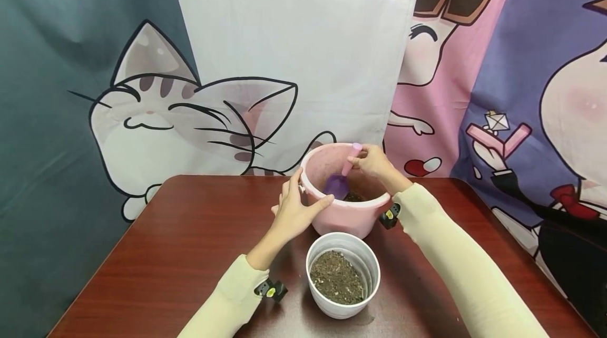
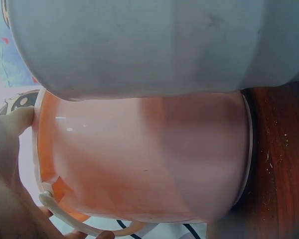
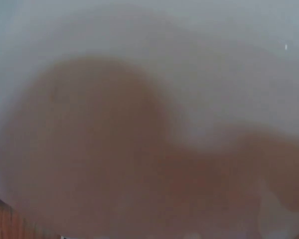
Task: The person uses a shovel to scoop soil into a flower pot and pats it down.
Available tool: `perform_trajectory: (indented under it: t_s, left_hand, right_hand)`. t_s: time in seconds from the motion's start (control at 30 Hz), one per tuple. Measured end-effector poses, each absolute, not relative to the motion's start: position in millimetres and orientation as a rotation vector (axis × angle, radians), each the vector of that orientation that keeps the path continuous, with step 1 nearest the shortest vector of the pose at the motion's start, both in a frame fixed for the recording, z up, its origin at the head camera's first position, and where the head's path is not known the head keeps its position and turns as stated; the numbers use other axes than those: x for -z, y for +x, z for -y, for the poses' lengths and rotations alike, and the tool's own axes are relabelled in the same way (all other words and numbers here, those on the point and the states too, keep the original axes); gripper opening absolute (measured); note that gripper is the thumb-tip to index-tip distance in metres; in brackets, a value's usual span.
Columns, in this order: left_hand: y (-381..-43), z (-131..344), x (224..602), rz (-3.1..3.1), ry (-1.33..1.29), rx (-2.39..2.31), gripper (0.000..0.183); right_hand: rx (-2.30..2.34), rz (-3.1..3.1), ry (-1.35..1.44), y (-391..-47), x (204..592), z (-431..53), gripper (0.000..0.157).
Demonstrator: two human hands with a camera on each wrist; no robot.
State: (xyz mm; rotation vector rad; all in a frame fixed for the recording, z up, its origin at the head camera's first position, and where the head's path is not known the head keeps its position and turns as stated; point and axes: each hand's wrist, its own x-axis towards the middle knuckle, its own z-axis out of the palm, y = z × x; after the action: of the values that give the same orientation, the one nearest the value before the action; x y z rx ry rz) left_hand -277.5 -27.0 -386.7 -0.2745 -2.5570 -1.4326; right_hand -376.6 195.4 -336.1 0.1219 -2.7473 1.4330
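A pink bucket (image 1: 341, 219) stands on the table with some dark soil (image 1: 353, 197) at its bottom. My left hand (image 1: 295, 206) holds the bucket's left side, thumb on the rim, fingers by the white handle (image 2: 74, 221). My right hand (image 1: 372, 163) reaches over the rim and grips the pink handle of a small hand shovel (image 1: 338, 185); its purple blade tilts down inside the bucket. In front of the bucket is a white pot (image 1: 372, 274), partly filled with soil (image 1: 336, 277). The right wrist view is mostly blurred.
The reddish-brown wooden table (image 1: 189, 253) has its far edge just behind the bucket. A cartoon-printed curtain (image 1: 284, 37) hangs behind. Small crumbs (image 2: 269, 162) lie on the wood near the bucket's base.
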Motion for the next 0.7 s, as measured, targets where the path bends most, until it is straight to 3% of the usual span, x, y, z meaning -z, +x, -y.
perform_trajectory:
  t_s: [0.4, 0.57, 0.7]
  left_hand:
    - [-278.1, 26.7, 386.0, 2.544, -0.284, 1.421, 0.103]
    - [-278.4, 26.8, 386.2, 2.550, -0.283, 1.418, 0.103]
    - [-278.6, 26.2, 388.0, 2.554, -0.283, 1.413, 0.102]
  right_hand:
    - [-1.749, 2.740, 0.192, -377.5, 335.3, -190.4, 0.046]
    - [-1.535, 2.821, 0.241, -375.7, 333.9, -192.2, 0.043]
    - [-1.662, 2.881, 0.276, -376.7, 336.6, -192.6, 0.038]
